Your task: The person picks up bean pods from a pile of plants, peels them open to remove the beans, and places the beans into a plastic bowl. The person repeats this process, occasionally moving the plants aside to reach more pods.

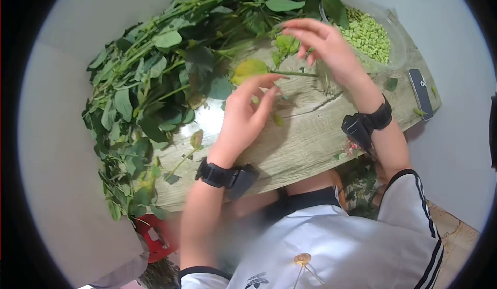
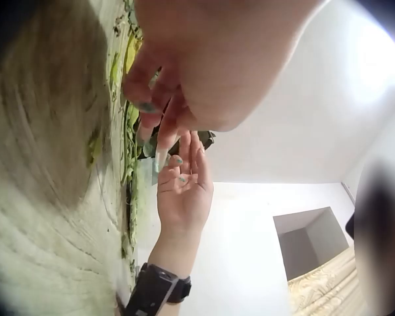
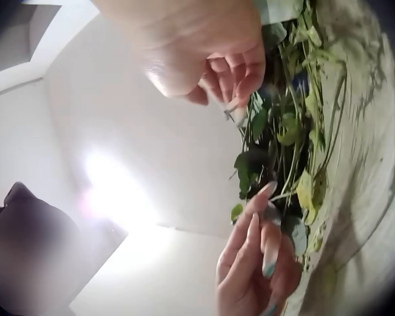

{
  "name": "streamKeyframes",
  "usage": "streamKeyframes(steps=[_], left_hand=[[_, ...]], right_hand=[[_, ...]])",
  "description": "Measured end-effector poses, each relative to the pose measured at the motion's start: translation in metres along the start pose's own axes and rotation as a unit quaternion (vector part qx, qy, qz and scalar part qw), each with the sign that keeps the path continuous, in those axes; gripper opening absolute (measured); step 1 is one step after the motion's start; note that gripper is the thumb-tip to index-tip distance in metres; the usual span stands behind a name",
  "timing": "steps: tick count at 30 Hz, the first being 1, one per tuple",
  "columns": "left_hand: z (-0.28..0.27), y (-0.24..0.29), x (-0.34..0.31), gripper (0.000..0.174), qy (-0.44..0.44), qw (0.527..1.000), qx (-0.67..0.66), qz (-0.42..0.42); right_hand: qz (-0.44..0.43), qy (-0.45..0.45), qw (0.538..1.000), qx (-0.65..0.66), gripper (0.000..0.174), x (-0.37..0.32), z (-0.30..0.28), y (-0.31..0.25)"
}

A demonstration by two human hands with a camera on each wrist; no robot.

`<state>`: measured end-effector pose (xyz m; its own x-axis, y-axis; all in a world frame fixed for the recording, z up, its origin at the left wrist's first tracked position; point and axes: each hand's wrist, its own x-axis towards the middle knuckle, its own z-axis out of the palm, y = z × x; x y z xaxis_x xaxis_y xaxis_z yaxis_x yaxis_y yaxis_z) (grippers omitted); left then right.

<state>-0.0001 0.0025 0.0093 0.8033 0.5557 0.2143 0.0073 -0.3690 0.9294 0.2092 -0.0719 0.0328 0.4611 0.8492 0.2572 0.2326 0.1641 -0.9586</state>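
My left hand [image 1: 246, 113] hovers over the table, fingers loosely bent and thumb apart from the forefinger. A cut green stem [image 1: 300, 73] runs just past its fingertips, beside a yellowed leaf [image 1: 250, 69]. Farther right, my right hand [image 1: 331, 48] is raised near the bowl, its fingers loosely extended toward the leafy stalks [image 1: 155, 56]. Nothing shows in its grasp. In the right wrist view, the left hand [image 3: 253, 263] has its fingertips close together in front of the stalks. A clear plastic bowl [image 1: 397, 56] holds shelled green beans [image 1: 370, 38].
Leafy stalks cover the back and left of the wooden table [image 1: 305, 128]. A phone [image 1: 420, 95] lies near the right edge, with a few green pods [image 1: 419, 112] about it. Below the table's left end is a red stool [image 1: 155, 240]. Walls stand close behind and at both sides.
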Motion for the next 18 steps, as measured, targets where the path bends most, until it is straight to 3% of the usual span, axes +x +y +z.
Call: streamKeyframes(steps=[1, 2, 6, 8, 11, 15, 18], left_hand=[[-0.002, -0.004, 0.002, 0.023, 0.021, 0.986, 0.128, 0.106], [-0.007, -0.008, 0.003, 0.029, 0.022, 0.981, 0.153, 0.114], [-0.015, -0.005, 0.006, 0.027, 0.062, 0.983, 0.134, 0.105], [-0.022, -0.014, 0.008, 0.024, 0.124, 0.923, 0.313, 0.187], [-0.029, -0.016, 0.008, 0.02, 0.173, 0.904, 0.35, 0.175], [-0.038, -0.015, 0.003, 0.017, 0.237, 0.864, 0.429, 0.118], [-0.046, -0.023, 0.006, 0.021, 0.279, 0.833, 0.467, 0.098]], right_hand=[[0.044, -0.035, 0.998, 0.003, 0.033, 0.001, 0.006, -0.003], [0.088, -0.071, 0.994, 0.005, 0.031, 0.003, 0.011, -0.008], [0.068, -0.172, 0.982, -0.045, 0.03, 0.023, 0.033, -0.031], [0.031, -0.16, 0.982, -0.098, 0.031, 0.033, 0.049, -0.036], [-0.069, -0.081, 0.968, -0.229, 0.03, 0.058, 0.063, -0.025], [-0.056, -0.076, 0.964, -0.248, 0.028, 0.087, 0.08, -0.029], [-0.138, -0.097, 0.941, -0.293, 0.032, 0.093, 0.113, -0.009]])
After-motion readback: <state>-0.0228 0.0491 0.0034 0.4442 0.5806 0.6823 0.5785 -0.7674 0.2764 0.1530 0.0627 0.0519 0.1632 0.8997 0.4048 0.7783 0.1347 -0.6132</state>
